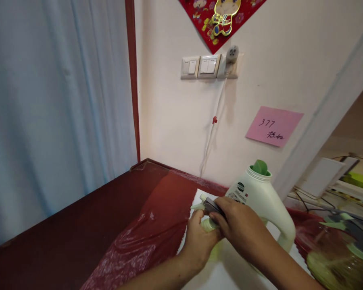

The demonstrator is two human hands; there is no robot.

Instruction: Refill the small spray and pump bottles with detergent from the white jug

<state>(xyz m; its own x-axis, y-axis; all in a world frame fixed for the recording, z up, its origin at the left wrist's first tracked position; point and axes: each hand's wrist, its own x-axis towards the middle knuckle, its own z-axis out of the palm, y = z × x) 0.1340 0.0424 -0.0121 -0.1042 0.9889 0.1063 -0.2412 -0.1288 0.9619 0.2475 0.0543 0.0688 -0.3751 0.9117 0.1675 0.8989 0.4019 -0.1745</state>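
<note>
My left hand (199,241) is wrapped round the neck of a small pale green spray bottle (207,224), most of which it hides. My right hand (240,227) is closed over the bottle's grey and green trigger head (207,204), whose nozzle points left. Both hands are over a white sheet (226,270) on a dark red table (87,225). Just behind my right hand stands a large white detergent jug (266,201), open at the top with a green insert showing.
Shiny red plastic film (151,229) covers part of the table. At the right lies a second spray bottle with yellow-green liquid (339,253). On the wall are switches and a plugged charger (210,66) with its white cord, and a pink note (274,125). A pale curtain (57,96) hangs on the left.
</note>
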